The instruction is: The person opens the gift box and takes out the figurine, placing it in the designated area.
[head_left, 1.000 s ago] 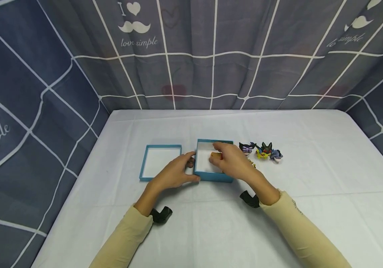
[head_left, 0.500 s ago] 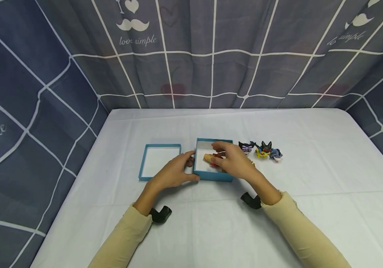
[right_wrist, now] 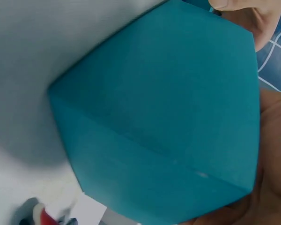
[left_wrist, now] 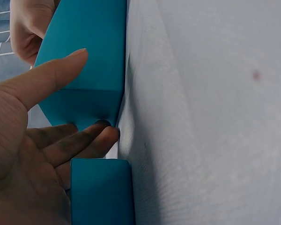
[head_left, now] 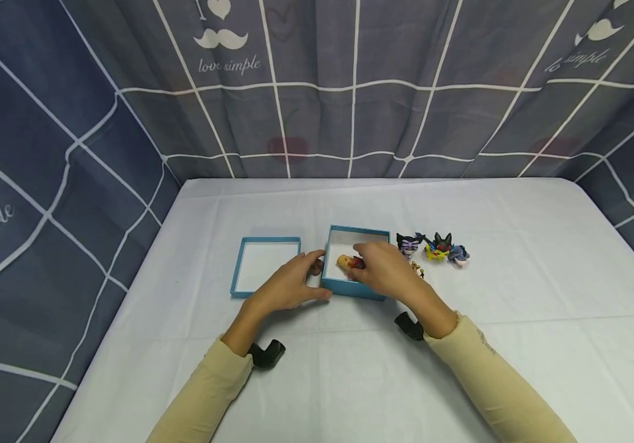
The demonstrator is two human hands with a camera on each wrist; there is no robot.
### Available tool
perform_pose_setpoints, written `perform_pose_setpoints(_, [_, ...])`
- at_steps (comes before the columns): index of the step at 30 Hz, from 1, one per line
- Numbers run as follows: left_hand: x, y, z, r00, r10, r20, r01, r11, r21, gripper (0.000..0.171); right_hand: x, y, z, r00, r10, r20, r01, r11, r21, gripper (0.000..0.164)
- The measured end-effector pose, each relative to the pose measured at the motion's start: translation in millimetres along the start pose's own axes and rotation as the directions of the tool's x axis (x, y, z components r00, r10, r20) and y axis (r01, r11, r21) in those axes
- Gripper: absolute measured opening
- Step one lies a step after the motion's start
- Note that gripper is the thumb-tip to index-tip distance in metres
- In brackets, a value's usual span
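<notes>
A small yellow-and-red toy figurine (head_left: 345,263) lies inside an open blue box (head_left: 353,289) with a white interior. My right hand (head_left: 388,269) reaches over the box's right wall, its fingers bent at the red end of the figurine and pinching it; the hand hides part of it. My left hand (head_left: 289,283) braces the box's near left corner. In the left wrist view, its thumb (left_wrist: 61,75) lies straight along one wall and the extended fingers (left_wrist: 84,143) touch the adjoining wall low down.
The blue-rimmed lid (head_left: 236,271) lies inside-up to the left. Right of the box are a black-and-purple figurine (head_left: 408,245), a yellow-and-black one (head_left: 439,247), a grey-blue one (head_left: 458,255) and a small gold one (head_left: 417,269). A grey checked curtain (head_left: 317,123) hangs behind the white-covered table (head_left: 317,381).
The figurine came down into the box, its yellow end now showing left of my right hand. The box turned slightly and its far edge shifted right. My left hand stayed at the corner.
</notes>
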State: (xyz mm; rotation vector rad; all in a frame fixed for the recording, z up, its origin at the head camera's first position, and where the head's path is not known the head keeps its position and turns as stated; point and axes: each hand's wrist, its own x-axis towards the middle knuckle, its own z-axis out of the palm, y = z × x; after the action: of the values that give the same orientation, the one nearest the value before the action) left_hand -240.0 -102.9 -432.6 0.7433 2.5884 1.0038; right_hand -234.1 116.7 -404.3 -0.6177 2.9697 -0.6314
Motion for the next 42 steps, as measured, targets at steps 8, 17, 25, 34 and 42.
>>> perform_pose_setpoints(8, [0.0,0.6,-1.0,1.000,0.000,0.004,0.000,1.000,0.002,0.083,4.7,-3.4,-0.1,0.999,0.015,0.048,-0.013,0.999,-0.036,0.051])
perform_pose_setpoints(17, [0.5,0.9,-1.3,1.000,0.003,0.008,-0.003,1.000,0.007,0.083,6.0,-3.2,2.1,0.999,0.005,0.035,-0.004,1.000,-0.030,0.051])
perform_pose_setpoints(25, [0.7,1.7,-2.8,1.000,-0.001,0.015,0.001,1.000,-0.002,0.082,6.1,3.1,6.0,0.997,-0.071,-0.035,0.072,0.997,0.005,0.047])
perform_pose_setpoints(34, [0.4,1.7,-2.1,1.000,-0.004,0.006,0.004,1.000,-0.001,0.080,6.7,4.9,7.0,0.998,-0.038,-0.055,0.041,0.998,0.044,0.046])
perform_pose_setpoints(42, [0.8,0.3,-1.5,1.000,0.000,0.012,0.000,1.000,-0.001,0.080,4.6,6.2,5.9,0.993,-0.061,-0.098,0.076,0.984,0.163,0.047])
